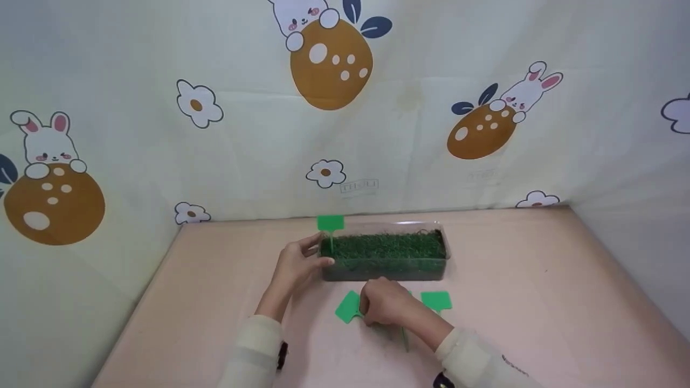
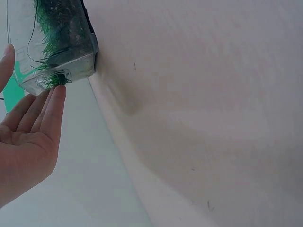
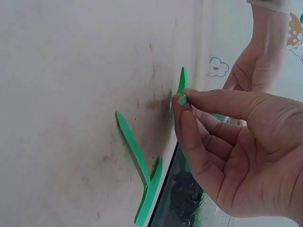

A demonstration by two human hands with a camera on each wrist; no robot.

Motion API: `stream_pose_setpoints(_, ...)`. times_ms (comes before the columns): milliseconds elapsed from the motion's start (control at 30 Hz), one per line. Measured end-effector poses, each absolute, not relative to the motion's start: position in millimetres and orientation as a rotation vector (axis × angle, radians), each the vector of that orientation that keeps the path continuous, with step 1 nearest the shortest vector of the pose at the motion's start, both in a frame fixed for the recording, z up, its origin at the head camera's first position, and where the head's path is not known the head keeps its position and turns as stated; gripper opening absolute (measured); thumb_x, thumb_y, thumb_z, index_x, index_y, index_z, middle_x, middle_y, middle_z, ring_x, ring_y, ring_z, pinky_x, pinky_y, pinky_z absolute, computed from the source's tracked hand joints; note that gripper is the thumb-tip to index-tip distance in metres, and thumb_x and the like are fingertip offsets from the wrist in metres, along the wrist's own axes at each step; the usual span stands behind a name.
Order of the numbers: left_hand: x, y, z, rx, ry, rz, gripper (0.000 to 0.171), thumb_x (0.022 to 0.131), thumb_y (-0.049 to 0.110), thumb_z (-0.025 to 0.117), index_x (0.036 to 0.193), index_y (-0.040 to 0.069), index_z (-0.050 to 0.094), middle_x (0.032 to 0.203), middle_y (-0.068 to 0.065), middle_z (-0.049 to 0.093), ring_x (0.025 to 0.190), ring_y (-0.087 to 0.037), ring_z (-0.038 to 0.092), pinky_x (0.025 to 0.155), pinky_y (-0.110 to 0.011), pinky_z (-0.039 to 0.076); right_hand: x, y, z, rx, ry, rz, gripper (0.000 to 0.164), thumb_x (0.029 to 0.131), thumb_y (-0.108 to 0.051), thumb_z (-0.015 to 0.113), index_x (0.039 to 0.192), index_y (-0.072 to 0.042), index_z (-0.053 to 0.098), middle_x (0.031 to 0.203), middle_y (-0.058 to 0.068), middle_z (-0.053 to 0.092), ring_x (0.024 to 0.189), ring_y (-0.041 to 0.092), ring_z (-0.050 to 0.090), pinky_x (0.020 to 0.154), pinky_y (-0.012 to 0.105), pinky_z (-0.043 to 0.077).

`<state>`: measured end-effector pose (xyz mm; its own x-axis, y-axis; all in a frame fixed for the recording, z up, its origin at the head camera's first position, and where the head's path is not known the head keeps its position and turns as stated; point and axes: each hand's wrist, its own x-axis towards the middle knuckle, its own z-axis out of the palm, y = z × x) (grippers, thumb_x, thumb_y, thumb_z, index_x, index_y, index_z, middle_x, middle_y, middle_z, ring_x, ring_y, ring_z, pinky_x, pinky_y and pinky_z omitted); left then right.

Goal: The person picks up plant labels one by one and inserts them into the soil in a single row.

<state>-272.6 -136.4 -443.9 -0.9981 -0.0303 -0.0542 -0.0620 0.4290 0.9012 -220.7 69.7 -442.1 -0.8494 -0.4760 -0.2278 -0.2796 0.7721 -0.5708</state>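
A clear rectangular planter box (image 1: pixel 384 268) with dense green grass (image 1: pixel 385 246) stands near the back of the table. My left hand (image 1: pixel 296 264) holds its left end, thumb at the front corner and fingers at the end wall; in the left wrist view the fingers (image 2: pixel 53 106) lie fairly straight against the clear plastic. A green plant label (image 1: pixel 330 222) stands upright in the grass at that end. In front of the box my right hand (image 1: pixel 385 303) pinches another green plant label (image 1: pixel 349 307) between thumb and forefinger, low over the table.
Another green label (image 1: pixel 435 300) lies to the right of my right hand. A further label's thin stem (image 1: pixel 405 339) shows below my wrist, its head mostly hidden. Pink cloth covers the table (image 1: pixel 539 291); a printed curtain (image 1: pixel 409 134) rises behind and along both sides.
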Motion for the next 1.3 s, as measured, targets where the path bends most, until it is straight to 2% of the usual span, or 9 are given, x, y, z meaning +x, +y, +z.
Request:
stream_pose_setpoints(167,-272.7,-136.3,-444.3,-0.082,2.632,1.661,0.068,0.082,0.011,0.081,0.144,0.012,0.054,0.147,-0.013,0.055,0.131,-0.030,0.058,0.100,-0.037,0.056,-221.8,70.5,-441.7,-0.548,2.583,-0.770,0.008,0.078,-0.001,0.079,0.075,-0.007,0.075,0.063,-0.005,0.061,0.055,0.009,0.048,0.049,0.022,0.042)
stream_pose_setpoints(267,-272.7,-136.1,-444.7,-0.079,2.632,1.658,0.067,0.082,0.011,0.081,0.144,0.012,0.054,0.147,-0.013,0.054,0.131,-0.030,0.058,0.101,-0.038,0.055,-222.0,70.4,-441.1,-0.546,2.576,-0.776,0.007,0.078,-0.003,0.081,0.084,-0.007,0.077,0.073,-0.002,0.069,0.061,0.010,0.055,0.054,0.023,0.050)
stream_pose_setpoints(600,-272.6,-137.0,-445.1,-0.057,2.633,1.670,0.066,0.083,0.009,0.080,0.144,0.010,0.053,0.148,-0.013,0.054,0.132,-0.030,0.058,0.101,-0.038,0.056,-221.4,72.5,-439.7,-0.593,2.547,-0.860,0.006,0.078,-0.002,0.080,0.079,-0.006,0.076,0.070,-0.002,0.069,0.054,0.008,0.052,0.049,0.021,0.044)
stream_pose_setpoints(900,-272.4,-137.3,-444.8,-0.044,2.634,1.676,0.065,0.084,0.008,0.080,0.144,0.011,0.054,0.148,-0.014,0.054,0.132,-0.031,0.057,0.100,-0.038,0.056,-226.9,75.4,-432.8,-0.564,2.528,-0.962,0.005,0.084,-0.003,0.075,0.083,-0.007,0.077,0.069,-0.002,0.067,0.056,0.008,0.053,0.052,0.022,0.044)
stream_pose_setpoints(1100,-272.5,-137.2,-444.7,-0.042,2.626,1.679,0.065,0.084,0.010,0.079,0.144,0.013,0.054,0.148,-0.013,0.054,0.132,-0.031,0.057,0.100,-0.039,0.056,-235.0,78.8,-424.7,-0.533,2.509,-1.090,0.002,0.086,-0.006,0.074,0.087,-0.003,0.075,0.070,0.000,0.067,0.059,0.011,0.058,0.054,0.022,0.048)
stream_pose_setpoints(1300,-272.0,-138.2,-446.2,-0.026,2.617,1.695,0.063,0.085,0.007,0.077,0.143,0.011,0.054,0.147,-0.013,0.055,0.132,-0.030,0.057,0.100,-0.038,0.056,-243.1,79.8,-417.3,-0.454,2.484,-1.227,0.004,0.091,-0.007,0.071,0.089,-0.004,0.073,0.079,0.003,0.070,0.072,0.020,0.069,0.061,0.028,0.057)
